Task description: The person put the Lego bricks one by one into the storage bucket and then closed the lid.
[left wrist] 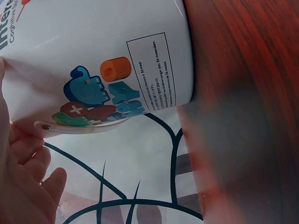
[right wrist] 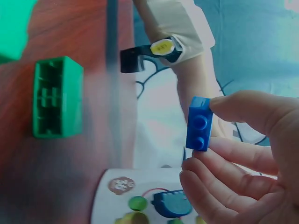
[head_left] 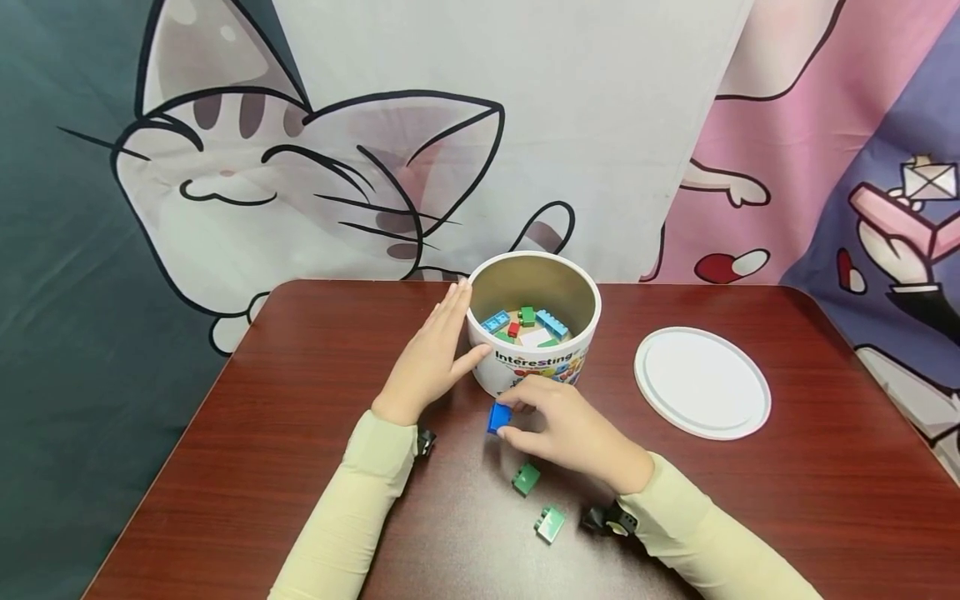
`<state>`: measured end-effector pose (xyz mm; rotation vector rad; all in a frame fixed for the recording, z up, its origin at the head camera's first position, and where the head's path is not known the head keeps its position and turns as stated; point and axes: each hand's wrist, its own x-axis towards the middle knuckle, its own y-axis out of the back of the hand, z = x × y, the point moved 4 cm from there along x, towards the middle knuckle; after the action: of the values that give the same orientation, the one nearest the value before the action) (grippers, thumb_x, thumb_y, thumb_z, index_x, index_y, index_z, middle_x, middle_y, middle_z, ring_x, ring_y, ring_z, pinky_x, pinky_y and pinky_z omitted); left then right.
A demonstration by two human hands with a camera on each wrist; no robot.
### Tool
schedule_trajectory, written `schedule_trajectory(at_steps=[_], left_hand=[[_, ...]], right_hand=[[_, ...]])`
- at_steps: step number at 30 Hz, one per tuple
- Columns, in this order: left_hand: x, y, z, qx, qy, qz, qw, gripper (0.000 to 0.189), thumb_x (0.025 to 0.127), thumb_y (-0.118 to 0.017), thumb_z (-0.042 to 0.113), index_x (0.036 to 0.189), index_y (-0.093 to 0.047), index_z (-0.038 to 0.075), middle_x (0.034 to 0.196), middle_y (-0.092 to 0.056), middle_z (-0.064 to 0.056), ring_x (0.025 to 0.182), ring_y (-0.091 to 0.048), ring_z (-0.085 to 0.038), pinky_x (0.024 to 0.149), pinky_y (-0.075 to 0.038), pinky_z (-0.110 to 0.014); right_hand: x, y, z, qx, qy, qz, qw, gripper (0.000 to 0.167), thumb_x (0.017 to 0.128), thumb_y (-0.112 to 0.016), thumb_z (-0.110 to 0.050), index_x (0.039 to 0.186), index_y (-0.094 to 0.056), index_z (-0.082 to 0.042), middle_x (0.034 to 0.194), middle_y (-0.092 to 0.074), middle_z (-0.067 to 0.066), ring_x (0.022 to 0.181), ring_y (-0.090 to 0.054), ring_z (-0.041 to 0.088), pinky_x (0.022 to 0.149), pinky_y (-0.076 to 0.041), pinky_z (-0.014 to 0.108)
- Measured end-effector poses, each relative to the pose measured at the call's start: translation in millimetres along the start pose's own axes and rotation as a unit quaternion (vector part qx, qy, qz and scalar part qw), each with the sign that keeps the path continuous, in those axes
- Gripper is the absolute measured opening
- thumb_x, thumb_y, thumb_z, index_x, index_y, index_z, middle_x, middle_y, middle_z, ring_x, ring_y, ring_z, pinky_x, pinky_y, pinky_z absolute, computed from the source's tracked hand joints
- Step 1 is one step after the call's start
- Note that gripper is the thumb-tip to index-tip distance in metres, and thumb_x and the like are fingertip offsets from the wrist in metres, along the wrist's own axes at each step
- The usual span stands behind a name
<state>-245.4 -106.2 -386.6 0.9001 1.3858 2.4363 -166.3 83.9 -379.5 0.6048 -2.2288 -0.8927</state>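
A white tub [head_left: 491, 379] with printed lettering stands near the far edge of the table, several toy bricks [head_left: 551, 322] inside it. My left hand [head_left: 427, 354] lies along the tub's left side with fingers straight, thumb against the wall below the rim. In front of the tub, my right hand [head_left: 566, 425] pinches a blue toy brick [right wrist: 198, 123] between thumb and fingertips; two studs show on it in the right wrist view. Nearer to me on the table lie a green brick [head_left: 526, 478] and a pale green brick [head_left: 551, 525].
A round white lid [head_left: 702, 382] lies flat on the brown table [head_left: 300, 400], right of the tub. Behind the table hangs a cloth backdrop [head_left: 600, 125] with a cartoon cat. Black straps with small devices [head_left: 611, 520] sit at both wrists.
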Motion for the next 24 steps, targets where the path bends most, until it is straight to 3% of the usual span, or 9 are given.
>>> schedule_trajectory(at_steps=[6, 10, 14, 18, 24], left_hand=[[0.1, 0.3, -0.2, 0.000, -0.001, 0.001, 1.0000, 0.085, 0.100, -0.063, 0.042, 0.161, -0.019, 0.001, 0.168, -0.019, -0.014, 0.155, -0.014, -0.026, 0.123, -0.022, -0.047], [0.3, -0.1, 0.2, 0.000, 0.001, 0.000, 1.0000, 0.086, 0.100, -0.063, 0.042, 0.161, -0.019, 0.001, 0.168, -0.019, -0.015, 0.156, -0.013, -0.024, 0.123, -0.022, -0.047], [0.5, 0.1, 0.3, 0.002, 0.001, -0.001, 1.0000, 0.085, 0.100, -0.063, 0.042, 0.161, -0.019, 0.001, 0.167, -0.020, -0.015, 0.156, -0.013, -0.024, 0.123, -0.022, -0.048], [0.6, -0.4, -0.1, 0.001, -0.003, 0.001, 1.0000, 0.085, 0.101, -0.063, 0.041, 0.161, -0.019, 0.001, 0.167, -0.021, -0.016, 0.155, -0.016, -0.028, 0.122, -0.023, -0.049], [0.4, 0.0, -1.0, -0.005, -0.003, 0.003, 1.0000, 0.084, 0.100, -0.063, 0.041, 0.161, -0.021, 0.001, 0.167, -0.022, -0.016, 0.155, -0.017, -0.028, 0.123, -0.022, -0.048]], right_hand=[[0.5, 14, -5, 0.001, 0.006, 0.032, 0.9995, 0.031, 0.084, -0.083, -0.015, 0.112, -0.073, -0.008, 0.100, -0.068, -0.001, 0.090, -0.067, 0.015, 0.080, -0.059, 0.031], [0.8, 24, -7, 0.011, 0.007, 0.054, 0.9984, 0.033, 0.083, -0.084, -0.015, 0.114, -0.073, -0.008, 0.103, -0.069, -0.001, 0.091, -0.069, 0.015, 0.076, -0.060, 0.026], [4.5, 38, -6, 0.008, 0.022, 0.098, 0.9949, 0.036, 0.080, -0.085, -0.011, 0.114, -0.073, -0.007, 0.100, -0.070, -0.001, 0.088, -0.067, 0.015, 0.069, -0.060, 0.026], [12.4, 53, -6, -0.005, 0.043, 0.147, 0.9882, 0.038, 0.076, -0.087, -0.006, 0.112, -0.075, -0.006, 0.096, -0.070, -0.001, 0.085, -0.067, 0.015, 0.071, -0.059, 0.029], [28.1, 66, 0, -0.003, 0.041, 0.176, 0.9836, 0.034, 0.077, -0.086, -0.002, 0.109, -0.076, -0.003, 0.097, -0.073, 0.001, 0.083, -0.069, 0.017, 0.075, -0.058, 0.025]])
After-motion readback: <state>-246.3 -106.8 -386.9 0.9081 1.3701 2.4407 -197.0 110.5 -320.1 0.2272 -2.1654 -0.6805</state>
